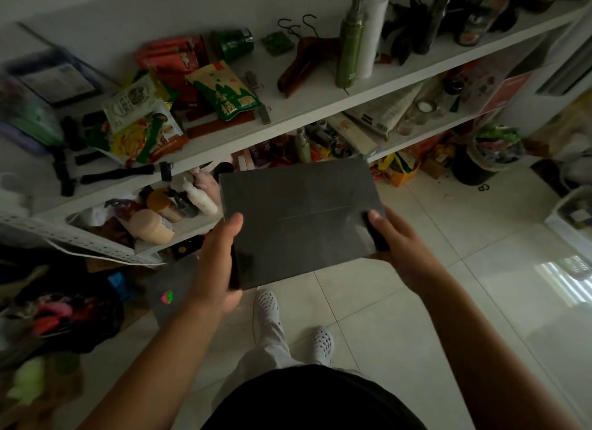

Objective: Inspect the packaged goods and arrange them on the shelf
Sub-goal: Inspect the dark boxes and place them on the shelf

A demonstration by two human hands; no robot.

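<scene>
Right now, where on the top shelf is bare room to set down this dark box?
Best patch for the dark box: the top shelf between the yellow-green snack bag and the green bottle, in front of the wooden hangers. Metal clips border it. The left end is crowded with snack bags and black tools.

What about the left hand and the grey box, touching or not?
Touching. Head view: the left hand grips the grey box at its left edge, thumb on top.
</scene>
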